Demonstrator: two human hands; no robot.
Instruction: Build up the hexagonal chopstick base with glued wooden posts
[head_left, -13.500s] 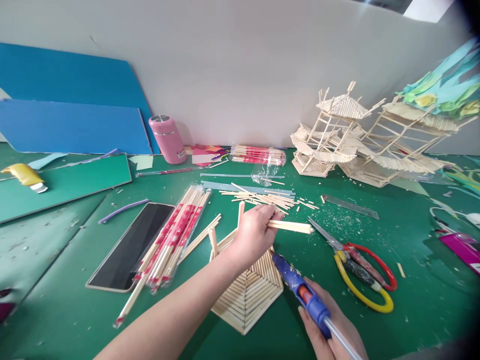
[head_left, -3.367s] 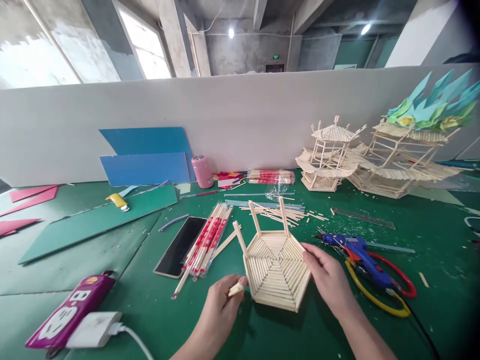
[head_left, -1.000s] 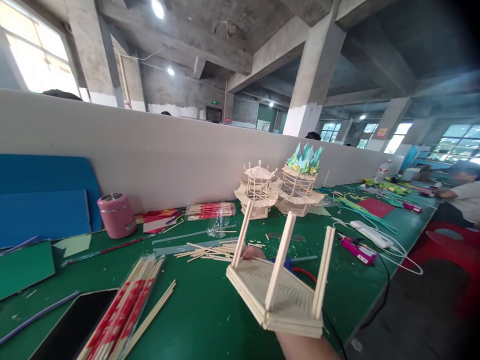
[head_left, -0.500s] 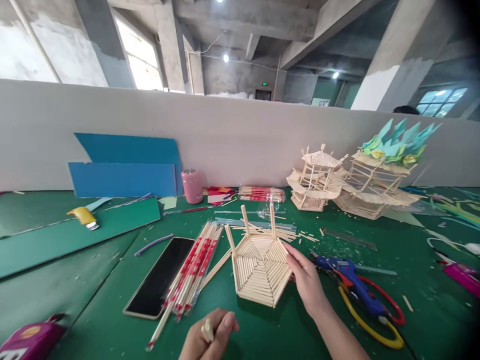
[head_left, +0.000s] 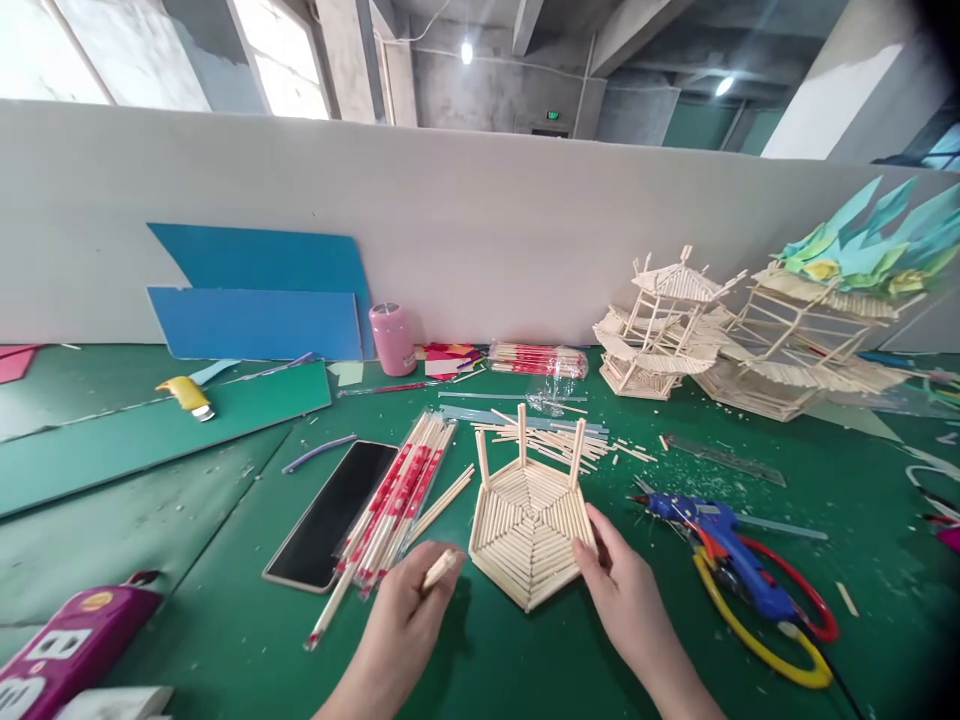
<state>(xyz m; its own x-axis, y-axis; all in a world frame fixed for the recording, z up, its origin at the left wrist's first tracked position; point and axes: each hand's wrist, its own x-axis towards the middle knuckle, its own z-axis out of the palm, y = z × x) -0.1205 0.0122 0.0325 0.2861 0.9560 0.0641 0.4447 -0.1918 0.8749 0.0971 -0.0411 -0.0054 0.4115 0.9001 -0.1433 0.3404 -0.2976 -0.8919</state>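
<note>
My right hand (head_left: 619, 585) grips the right edge of a hexagonal base (head_left: 531, 535) made of pale wooden sticks laid in rings. Three short sticks stand upright at its far corners. To the left, my left hand (head_left: 420, 600) is closed around short wooden stick pieces (head_left: 439, 568), whose ends poke out by the thumb; how many cannot be told. A few loose long sticks (head_left: 442, 507) lie between that hand and the base. Beside them rest wrapped chopsticks (head_left: 397, 500) in red and clear packaging, partly over a phone (head_left: 330, 515).
Scissors (head_left: 806, 660) and a blue glue gun (head_left: 705, 515) lie at right. Behind stand stick pavilion models (head_left: 660, 330), a pink can (head_left: 393, 340) and blue boards (head_left: 262, 322). A yellow cutter (head_left: 186, 395) and a purple power strip (head_left: 75, 640) are at left. Cut sticks (head_left: 577, 445) lie beyond the base.
The hexagonal base has turned, so its upright sticks now stand along the far side. My left hand has moved up, nearer the base. The camera view has tilted downward.
</note>
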